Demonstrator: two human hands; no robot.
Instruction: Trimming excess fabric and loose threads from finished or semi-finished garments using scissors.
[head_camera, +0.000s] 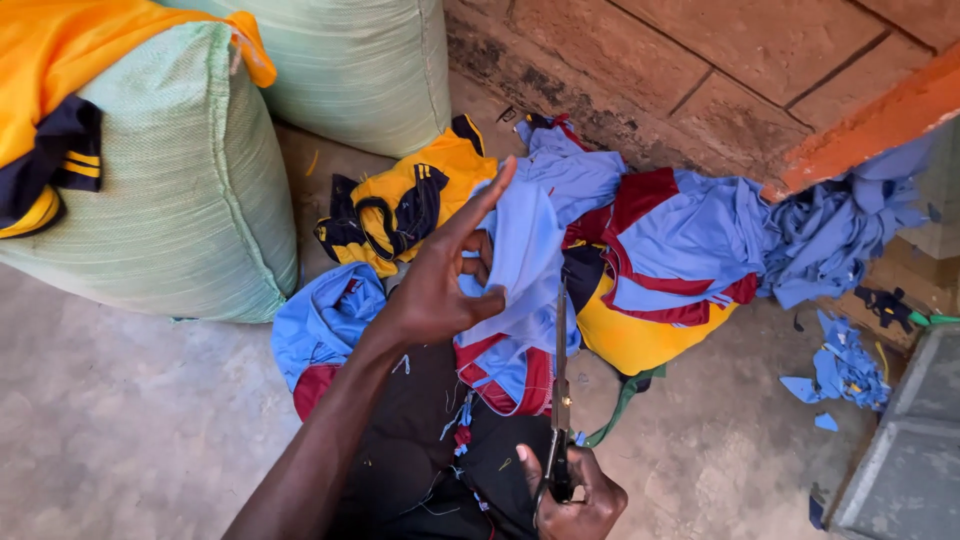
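Observation:
My left hand (445, 280) lifts a light blue piece of fabric (525, 265) off my lap, pinching it between thumb and bent fingers while the index finger points up. My right hand (575, 495) grips the handles of a pair of metal scissors (560, 395), whose blades point up along the cloth's right edge. Whether the blades are cutting into the cloth is unclear. The cloth belongs to a red-trimmed blue garment draped over my dark-clothed legs (420, 460).
A heap of blue, red and yellow garments (660, 250) lies in front on the concrete floor. Two large green woven sacks (180, 190) stand at left, with yellow clothing on top. A brick wall (720, 70) runs behind. Blue fabric scraps (845, 365) lie at right.

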